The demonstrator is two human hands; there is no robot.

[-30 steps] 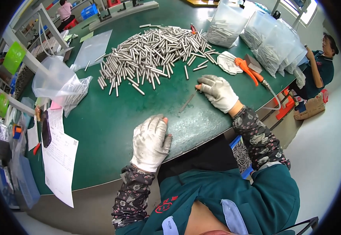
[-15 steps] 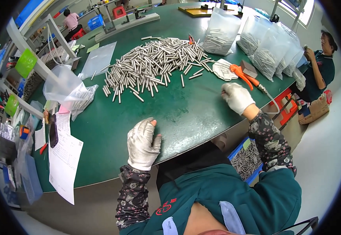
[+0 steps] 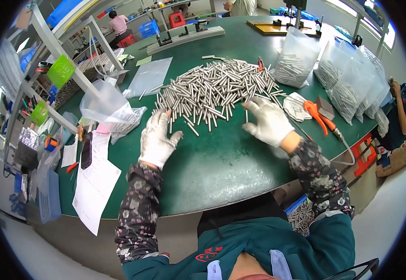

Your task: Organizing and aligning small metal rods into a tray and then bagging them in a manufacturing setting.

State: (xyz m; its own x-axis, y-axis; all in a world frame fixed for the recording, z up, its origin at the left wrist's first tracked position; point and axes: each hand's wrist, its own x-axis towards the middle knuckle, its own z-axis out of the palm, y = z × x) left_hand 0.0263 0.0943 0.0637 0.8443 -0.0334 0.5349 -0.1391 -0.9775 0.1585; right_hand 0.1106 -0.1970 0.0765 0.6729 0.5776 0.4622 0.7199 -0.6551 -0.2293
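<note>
While the left hand (image 3: pixel 157 140) is hovering or resting at the left flank of the pile of metal pins (image 3: pixel 217 88), the right hand (image 3: pixel 269 122) is bracketing a loose pin (image 3: pixel 247 115) at the pile's front. Both are lying well apart, fingers parted, neither visibly clamping anything. The pile is occupying the bench (image 3: pixel 203 177) toward its far edge. A hasty sweep could be sending round pins rolling over the near edge; a wide right elbow could be catching the air gun's hose (image 3: pixel 352 156) beside the right edge.
</note>
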